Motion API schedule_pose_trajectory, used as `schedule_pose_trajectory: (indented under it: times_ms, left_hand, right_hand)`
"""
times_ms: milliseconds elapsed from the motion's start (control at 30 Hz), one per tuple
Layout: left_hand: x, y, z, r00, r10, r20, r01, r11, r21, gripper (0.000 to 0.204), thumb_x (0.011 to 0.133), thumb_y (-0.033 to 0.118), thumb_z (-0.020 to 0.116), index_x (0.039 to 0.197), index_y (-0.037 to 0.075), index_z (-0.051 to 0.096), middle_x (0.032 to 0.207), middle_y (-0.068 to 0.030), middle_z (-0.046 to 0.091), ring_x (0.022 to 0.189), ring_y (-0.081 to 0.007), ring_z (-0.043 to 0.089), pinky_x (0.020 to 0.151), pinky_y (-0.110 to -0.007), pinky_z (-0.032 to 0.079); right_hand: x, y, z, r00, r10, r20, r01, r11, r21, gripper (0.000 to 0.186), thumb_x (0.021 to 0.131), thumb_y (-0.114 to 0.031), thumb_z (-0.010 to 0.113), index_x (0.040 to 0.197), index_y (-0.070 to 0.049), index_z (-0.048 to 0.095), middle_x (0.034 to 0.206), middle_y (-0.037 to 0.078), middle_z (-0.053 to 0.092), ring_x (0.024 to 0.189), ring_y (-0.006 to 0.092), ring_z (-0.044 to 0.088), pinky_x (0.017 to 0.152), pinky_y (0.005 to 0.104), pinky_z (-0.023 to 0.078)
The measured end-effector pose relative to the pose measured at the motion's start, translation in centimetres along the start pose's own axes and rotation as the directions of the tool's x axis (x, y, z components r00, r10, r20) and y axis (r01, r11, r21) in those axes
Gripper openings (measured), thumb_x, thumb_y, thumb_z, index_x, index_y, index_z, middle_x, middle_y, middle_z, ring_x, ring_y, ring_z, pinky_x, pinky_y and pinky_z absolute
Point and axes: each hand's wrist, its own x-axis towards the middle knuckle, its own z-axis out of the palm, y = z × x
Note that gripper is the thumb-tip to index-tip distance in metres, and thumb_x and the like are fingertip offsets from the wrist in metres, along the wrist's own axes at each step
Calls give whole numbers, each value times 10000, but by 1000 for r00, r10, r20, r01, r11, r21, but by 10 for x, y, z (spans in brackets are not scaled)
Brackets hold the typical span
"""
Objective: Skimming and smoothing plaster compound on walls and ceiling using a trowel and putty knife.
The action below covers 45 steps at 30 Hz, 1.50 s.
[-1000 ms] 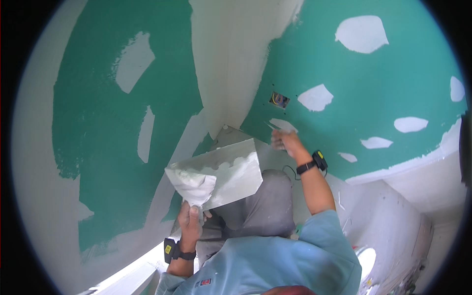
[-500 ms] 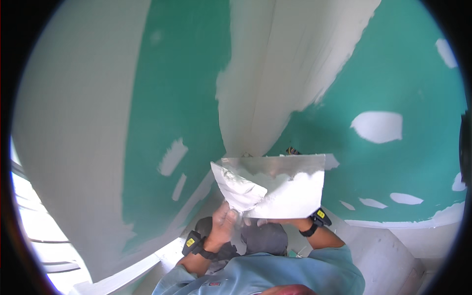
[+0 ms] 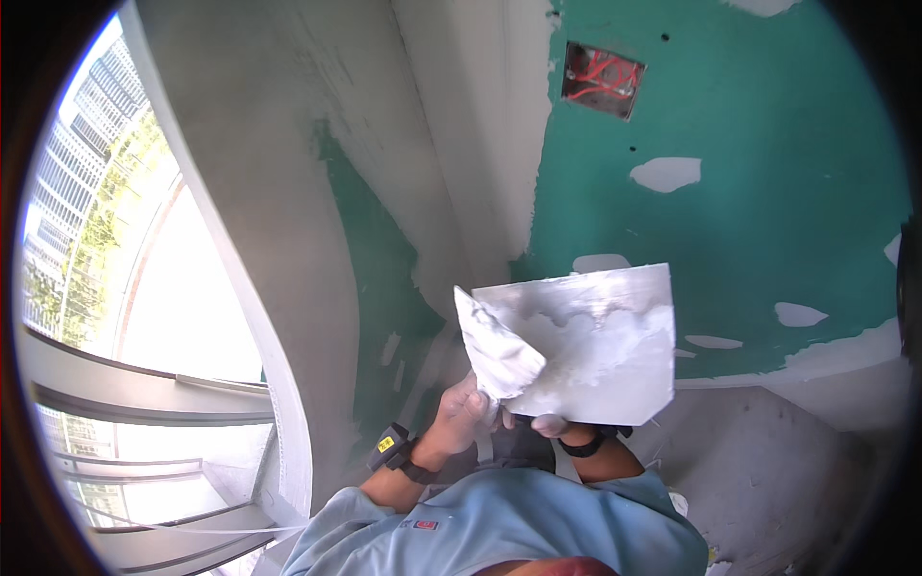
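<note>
My left hand (image 3: 466,411) is closed round the handle of a broad putty knife (image 3: 499,353), whose blade is thickly coated with white compound. The knife tilts over the left part of a wide flat metal plate (image 3: 629,283), which has bare shiny metal along its far edge. White joint compound (image 3: 595,355) is smeared across the plate's middle and near part. My right hand (image 3: 550,425) grips the plate at its near edge, thumb on top; the other fingers are hidden underneath. Both wrists wear dark straps with small black devices.
Ahead, green wallboard (image 3: 730,230) bears white filler patches and meets a plastered corner strip (image 3: 471,125). An electrical box (image 3: 603,80) with red wires is set in the right wall. On the left, a window frame (image 3: 221,230) opens onto buildings and trees.
The view has swung left and up, bringing the window and the wired box into sight. Both hands still hold the knife and plate, which appear farther right and more tilted.
</note>
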Motion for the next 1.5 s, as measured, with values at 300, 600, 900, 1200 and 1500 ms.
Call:
schedule_pose_trajectory:
  times_ms: [300,600,900,1200,1500]
  left_hand:
    - [-46,49,40,974,-109,197,24,921,389,433,938,443,303,931,46,475,673,5,447,531,-60,388,470,-200,306]
    - [-112,136,29,993,-11,118,-35,927,374,423,932,440,361,857,39,472,665,10,435,532,-47,361,466,-190,308]
    - [-126,144,80,950,-102,295,-56,874,482,402,944,395,359,812,34,477,627,8,428,521,-62,370,479,-208,318]
    - [-147,85,183,831,-92,549,-291,768,570,423,954,378,337,800,3,455,615,-7,403,551,-95,361,505,-265,346]
    - [-178,-9,322,831,-95,548,-125,928,350,355,934,400,356,837,89,496,623,23,445,474,-38,374,400,-190,263]
  right_hand:
    - [-52,-176,-25,842,-530,99,489,674,-553,955,628,-397,711,1349,-6,221,1234,213,391,1116,362,421,910,432,384]
    - [-101,-360,23,907,-331,260,217,-163,-963,984,441,-124,809,1312,-85,353,1191,143,390,1115,310,399,966,476,355]
    - [-183,-450,62,938,-186,293,81,-704,-706,649,682,-108,692,1271,-205,438,1166,30,381,1135,230,344,1053,466,293]
    - [-267,-414,93,951,157,267,301,-671,-677,429,790,-201,530,1207,-107,499,1076,48,468,1060,218,402,975,404,315]
    - [-461,-396,65,959,129,-253,-211,-272,-939,596,680,-175,637,1235,-65,448,1017,100,488,1022,242,439,889,368,347]
